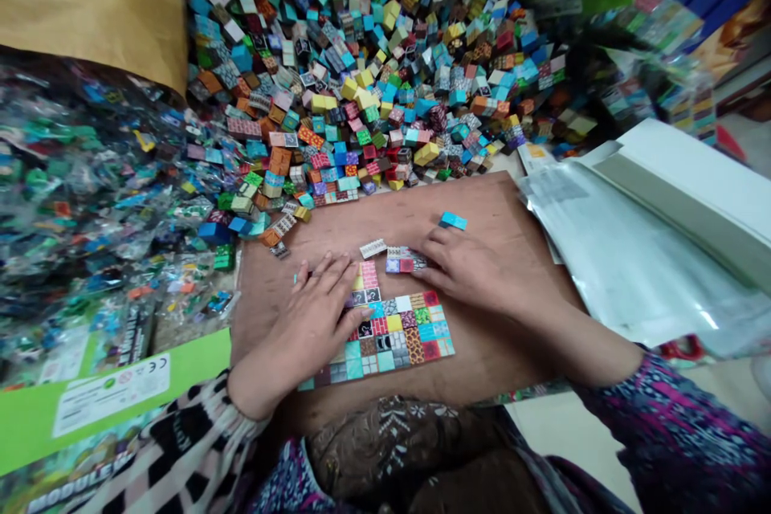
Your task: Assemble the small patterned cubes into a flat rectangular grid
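Blocks (pixel 401 337) lie fitted side by side in one flat patch on one brown board (pixel 499 225), just in front of the person. Four rows can be counted at the patch's right end; its left part (partly under a hand) cannot be counted. A narrower part juts up from the patch, with two black faces bearing question marks next to each other.

Two hands are at work. The left hand (pixel 319 309) lies palm down over the patch's left side, its fingers stretched out and a little apart, the thumb across the faces. The right hand (pixel 461 269) has its fingers bent at the right end of one short row (pixel 405 263), which sits just above the patch and apart from it; whether they grip it or only touch it, I cannot tell.

One pale strip (pixel 373 248) lies tilted near the row's left end, and one blue block (pixel 453 221) is just beyond the right hand's fingers.

Behind the board spreads one heap (pixel 373 72) of loose cubes, far too many to count. Small bags (pixel 90 177) (also beyond counting) fill the left. One green pack (pixel 198 361) is at lower left, and one white box (pixel 692 185) at right.
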A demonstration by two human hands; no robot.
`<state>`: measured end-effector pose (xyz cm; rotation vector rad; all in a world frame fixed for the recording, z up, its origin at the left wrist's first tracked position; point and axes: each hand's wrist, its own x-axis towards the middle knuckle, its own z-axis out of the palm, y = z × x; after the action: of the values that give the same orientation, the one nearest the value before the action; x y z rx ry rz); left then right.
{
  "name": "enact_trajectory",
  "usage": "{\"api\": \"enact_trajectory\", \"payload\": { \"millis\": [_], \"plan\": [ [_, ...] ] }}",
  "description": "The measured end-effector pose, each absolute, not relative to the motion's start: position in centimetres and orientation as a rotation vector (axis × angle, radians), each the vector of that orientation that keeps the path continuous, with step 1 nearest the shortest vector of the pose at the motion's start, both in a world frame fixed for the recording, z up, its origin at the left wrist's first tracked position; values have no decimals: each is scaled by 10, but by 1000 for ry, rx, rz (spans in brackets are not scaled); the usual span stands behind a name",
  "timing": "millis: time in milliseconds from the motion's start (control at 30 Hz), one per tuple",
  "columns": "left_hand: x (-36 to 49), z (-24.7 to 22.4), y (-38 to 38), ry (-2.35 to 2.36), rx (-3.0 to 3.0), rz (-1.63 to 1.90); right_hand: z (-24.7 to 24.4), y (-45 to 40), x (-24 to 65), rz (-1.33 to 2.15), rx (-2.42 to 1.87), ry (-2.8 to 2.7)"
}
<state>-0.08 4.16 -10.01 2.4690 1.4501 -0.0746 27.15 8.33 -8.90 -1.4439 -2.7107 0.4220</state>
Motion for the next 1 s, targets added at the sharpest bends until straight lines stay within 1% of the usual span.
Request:
{"api": "enact_trajectory", "payload": {
  "millis": [233, 433, 633, 1000],
  "plan": [
    [13, -80, 71, 1529, 2457, -51, -95, 83, 264, 357, -1538, -2640],
    [32, -77, 105, 1516, 2486, -95, -96, 83, 259, 327, -1667, -2556],
    [48, -73, 121, 1441, 2395, -177, -104, 83, 260, 325, -1651, -2495],
    [48, -100, 144, 1270, 2404, 25, -103, 84, 258, 409, -1677, -2483]
  ]
}}
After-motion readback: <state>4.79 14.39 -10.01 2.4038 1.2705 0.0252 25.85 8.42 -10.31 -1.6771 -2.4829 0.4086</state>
